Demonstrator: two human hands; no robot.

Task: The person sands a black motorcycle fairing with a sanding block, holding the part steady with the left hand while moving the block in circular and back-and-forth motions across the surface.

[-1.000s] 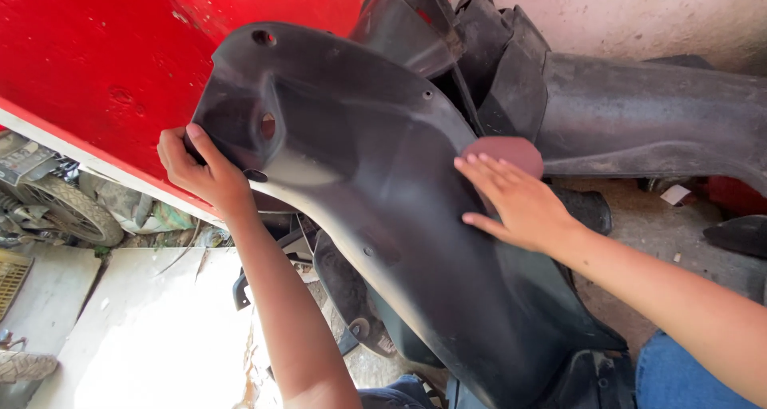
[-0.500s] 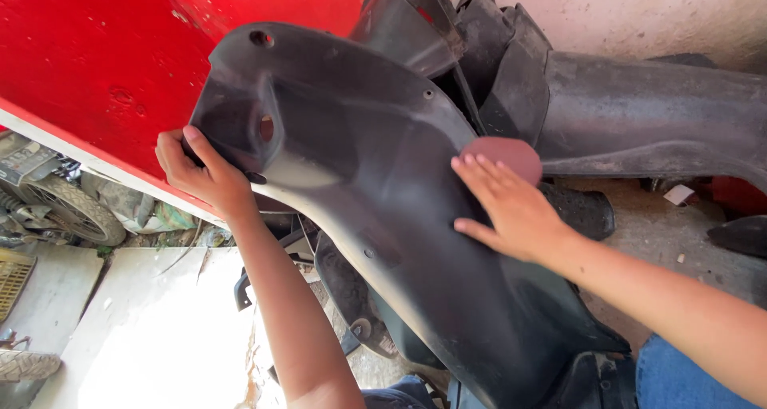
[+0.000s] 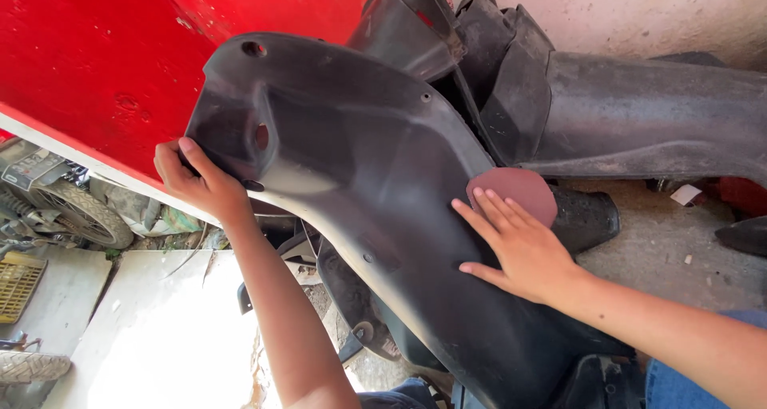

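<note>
Two hands worked on a large, curved black plastic body panel (image 3: 375, 209) that filled the middle of the view, leaning against a red painted metal sheet (image 3: 104, 49) at ten o'clock. The left hand (image 3: 200, 181), at nine o'clock, curled its fingers around the panel's edge, forearm rising from six o'clock. The right hand (image 3: 523, 245), at three o'clock, lay flat, fingers spread, pressing a round maroon sanding disc (image 3: 515, 189) onto the panel.
</note>
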